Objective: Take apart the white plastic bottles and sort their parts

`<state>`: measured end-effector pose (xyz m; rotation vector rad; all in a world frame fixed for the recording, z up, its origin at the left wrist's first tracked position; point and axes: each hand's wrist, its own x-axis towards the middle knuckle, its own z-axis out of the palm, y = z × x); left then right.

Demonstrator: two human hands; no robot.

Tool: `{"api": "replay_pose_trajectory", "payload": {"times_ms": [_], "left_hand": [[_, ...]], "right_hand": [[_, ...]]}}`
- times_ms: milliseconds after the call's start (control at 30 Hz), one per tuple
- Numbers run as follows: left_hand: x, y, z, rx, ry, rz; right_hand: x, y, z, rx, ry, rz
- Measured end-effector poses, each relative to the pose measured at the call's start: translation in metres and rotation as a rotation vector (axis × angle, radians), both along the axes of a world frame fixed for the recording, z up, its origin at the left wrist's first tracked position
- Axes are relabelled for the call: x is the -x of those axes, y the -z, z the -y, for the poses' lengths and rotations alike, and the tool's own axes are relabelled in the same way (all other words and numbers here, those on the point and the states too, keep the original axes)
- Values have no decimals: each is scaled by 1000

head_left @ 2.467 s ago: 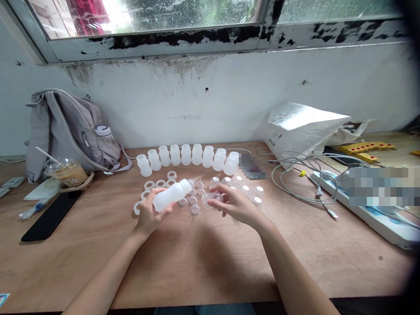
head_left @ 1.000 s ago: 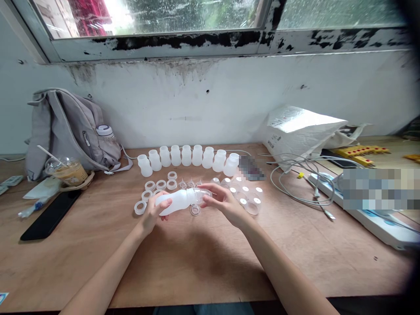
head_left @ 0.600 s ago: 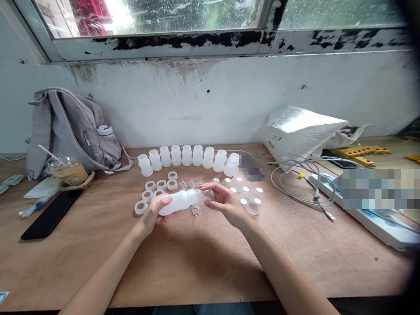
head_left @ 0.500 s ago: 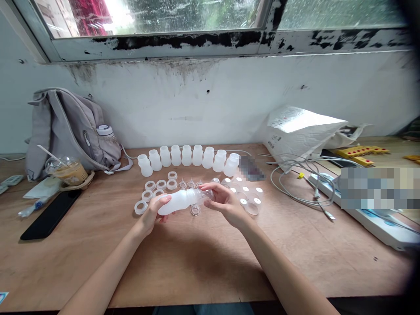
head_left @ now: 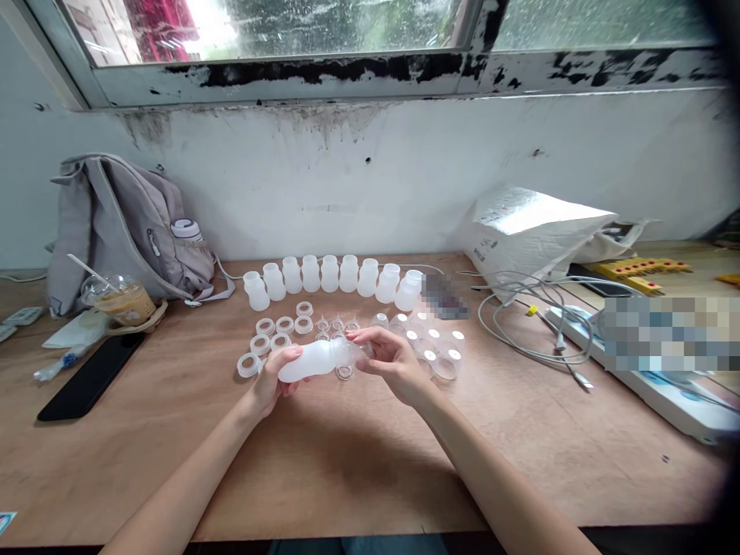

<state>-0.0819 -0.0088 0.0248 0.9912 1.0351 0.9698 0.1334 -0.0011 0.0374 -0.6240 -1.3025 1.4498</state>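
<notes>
My left hand (head_left: 270, 379) is wrapped round a frosted white baby bottle (head_left: 307, 362), which lies tilted with its top toward the right. The fingers of my right hand (head_left: 398, 364) grip a clear dome cap (head_left: 359, 351) at the top end of the bottle. The cap sits over or against the collar; its fit is partly hidden by the fingers. Just beyond the hands lie several white collar rings (head_left: 262, 344) on the left and several clear nipples (head_left: 338, 322) in the middle. Several clear caps (head_left: 445, 366) stand close to my right hand.
An arc of frosted bottles (head_left: 329, 274) stands toward the wall. At left are a grey backpack (head_left: 124, 223), an iced drink (head_left: 124, 301) and a black phone (head_left: 89, 379). Cables (head_left: 509, 327), a white bag (head_left: 526, 239) and a power strip (head_left: 647, 393) occupy the right.
My right hand has shifted slightly left, bringing the clear cap closer over the bottle's top. The left hand keeps its hold, and the view has shifted very slightly.
</notes>
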Motion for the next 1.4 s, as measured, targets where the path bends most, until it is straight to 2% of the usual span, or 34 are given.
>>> {"api": "replay_pose_trajectory", "payload": {"times_ms": [167, 333, 500, 633, 767, 967, 1100, 1400], "left_hand": [[-6, 0, 3, -89, -9, 9], [-9, -6, 12, -230, 47, -130], [-10, -6, 17, -326, 73, -263], [-10, -3, 17, -368, 104, -305], [-7, -4, 17, -414, 105, -372], [-6, -1, 17, -513, 136, -436], [-6, 1, 18, -521, 151, -459], [-12, 7, 26, -517, 14, -371]], "right_hand": [[2, 0, 1, 113, -6, -81], [8, -3, 8, 217, -121, -155], [6, -7, 8, 352, -186, -62], [1, -8, 3, 405, -207, 30], [1, -8, 3, 451, -211, 26], [7, 1, 4, 458, -218, -35], [8, 9, 4, 454, -222, -58], [18, 12, 11, 376, -125, -89]]}}
